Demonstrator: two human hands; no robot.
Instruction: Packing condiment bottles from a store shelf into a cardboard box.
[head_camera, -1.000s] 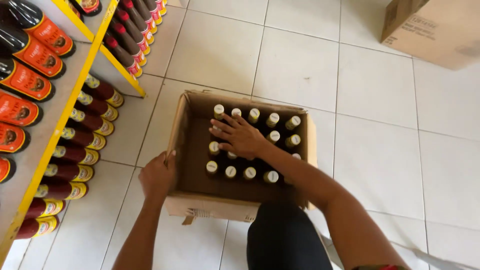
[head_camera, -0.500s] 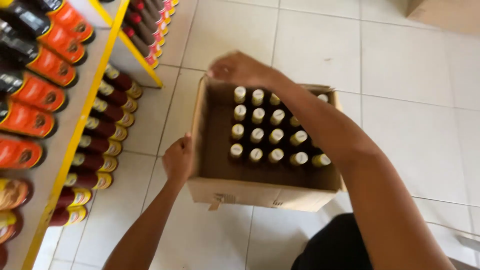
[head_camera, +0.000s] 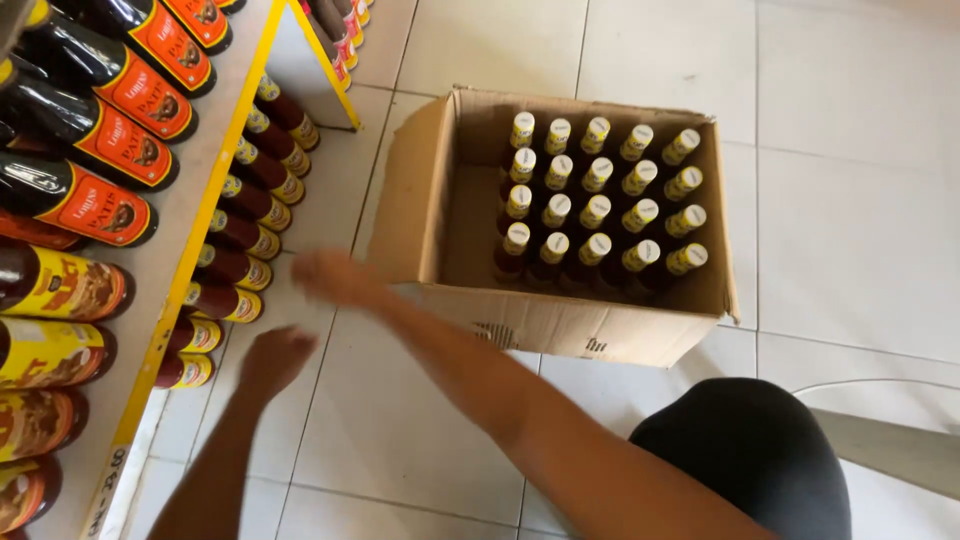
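You crouched on a pale tiled floor (head_camera: 860, 230) beside a yellow-edged shelf (head_camera: 180, 290) stocked with dark bottles (head_camera: 85, 130). The open cardboard box (head_camera: 560, 325) sat on the tiles, its long side running left to right, holding upright bottles with yellow caps (head_camera: 600, 215) in rows, caps pointing up. Your right hand (head_camera: 335, 278) was blurred just left of the box; its grip I cannot tell. Your left hand (head_camera: 275, 358) hovered nearer the shelf, fingers apart, holding nothing.
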